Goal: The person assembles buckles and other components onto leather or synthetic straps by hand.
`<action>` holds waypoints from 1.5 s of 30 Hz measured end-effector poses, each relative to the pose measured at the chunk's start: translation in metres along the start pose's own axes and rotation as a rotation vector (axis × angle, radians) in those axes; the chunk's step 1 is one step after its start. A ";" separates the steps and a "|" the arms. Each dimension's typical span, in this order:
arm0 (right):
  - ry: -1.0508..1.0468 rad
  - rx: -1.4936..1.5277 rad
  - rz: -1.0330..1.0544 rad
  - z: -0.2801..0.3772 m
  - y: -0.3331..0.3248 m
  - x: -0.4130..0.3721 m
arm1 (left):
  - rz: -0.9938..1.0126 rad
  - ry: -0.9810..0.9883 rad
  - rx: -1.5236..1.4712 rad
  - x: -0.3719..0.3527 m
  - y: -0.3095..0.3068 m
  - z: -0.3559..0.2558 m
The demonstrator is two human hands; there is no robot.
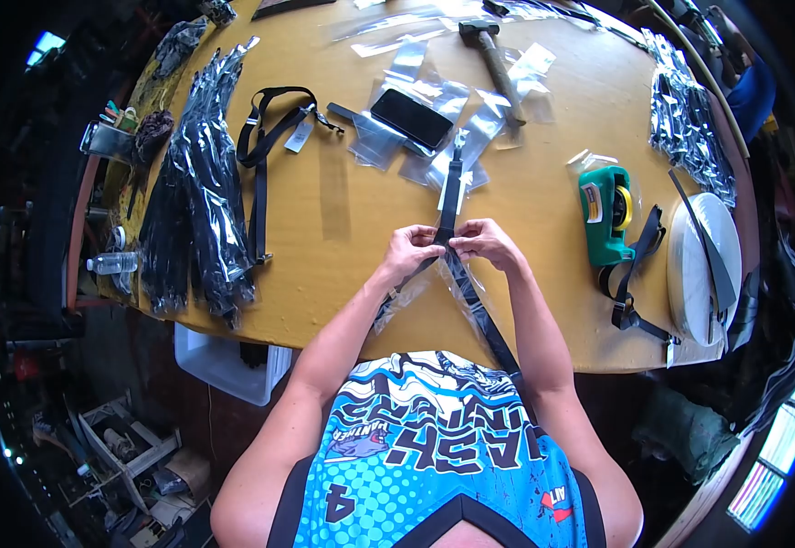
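A black webbing strap [450,196] lies in front of me, with a metal clip [459,140] at its far end and a white tag beside it. Close to my body it splits into two lengths, partly inside clear plastic sleeves [470,290]. My left hand [413,251] pinches the strap at the split. From the other side, the fingers of my right hand [484,242] are closed on the same spot. Exactly how the fingers grip the layers is hidden. Just beyond the clip, a black phone [411,119] rests on loose clear plastic bags [374,146].
A hammer [496,73] lies at the back. On the left are a tagged black strap [260,151] and a pile of wrapped straps [201,192]. To the right stand a green tape dispenser [605,219] and a large white webbing roll [703,265]. Another person [752,96] is at far right.
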State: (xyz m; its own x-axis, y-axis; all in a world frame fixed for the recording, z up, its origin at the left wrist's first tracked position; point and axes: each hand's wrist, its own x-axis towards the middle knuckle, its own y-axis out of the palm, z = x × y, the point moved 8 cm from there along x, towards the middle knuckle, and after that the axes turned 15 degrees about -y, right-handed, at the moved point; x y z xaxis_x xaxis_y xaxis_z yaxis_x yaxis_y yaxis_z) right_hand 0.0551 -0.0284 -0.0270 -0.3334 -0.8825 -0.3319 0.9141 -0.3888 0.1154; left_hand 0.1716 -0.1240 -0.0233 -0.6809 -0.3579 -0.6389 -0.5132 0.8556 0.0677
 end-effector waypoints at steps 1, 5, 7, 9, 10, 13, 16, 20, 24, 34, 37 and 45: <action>-0.005 0.005 -0.001 -0.002 0.000 0.000 | -0.003 0.000 -0.003 0.000 -0.001 -0.001; 0.017 0.006 0.027 -0.004 -0.002 -0.001 | -0.007 -0.019 0.048 0.002 -0.001 0.004; 0.029 -0.005 0.054 -0.003 -0.005 -0.001 | 0.014 -0.039 0.024 0.004 0.000 0.008; 0.040 -0.017 0.082 0.000 -0.004 -0.001 | 0.033 -0.029 -0.017 0.004 0.001 0.008; 0.049 0.008 0.050 0.002 -0.005 -0.001 | 0.033 -0.029 -0.020 0.003 0.002 0.008; 0.016 -0.023 0.024 0.002 -0.006 0.003 | 0.036 -0.017 -0.068 0.002 0.003 0.006; -0.030 -0.114 0.031 0.003 -0.007 0.005 | 0.024 -0.019 -0.043 0.005 0.003 0.007; -0.132 -0.108 0.069 0.009 -0.004 0.006 | 0.048 0.050 -0.060 0.007 0.005 0.006; -0.128 -0.183 0.081 0.009 -0.003 0.003 | 0.057 0.065 -0.064 0.003 0.004 0.002; -0.047 -0.341 0.098 0.004 0.008 -0.009 | -0.055 0.110 0.092 0.000 0.000 -0.005; -0.068 -0.199 0.042 0.004 0.009 -0.011 | -0.056 0.064 0.089 0.000 -0.001 -0.001; -0.104 -0.155 -0.063 -0.004 0.004 -0.010 | 0.086 0.073 -0.074 0.006 0.000 0.004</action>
State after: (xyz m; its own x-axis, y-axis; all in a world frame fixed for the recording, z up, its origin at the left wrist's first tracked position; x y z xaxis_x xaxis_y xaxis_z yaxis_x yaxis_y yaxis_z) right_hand 0.0633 -0.0199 -0.0266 -0.4055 -0.8835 -0.2344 0.9127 -0.4055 -0.0503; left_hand 0.1689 -0.1248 -0.0302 -0.7589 -0.3131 -0.5709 -0.4867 0.8553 0.1779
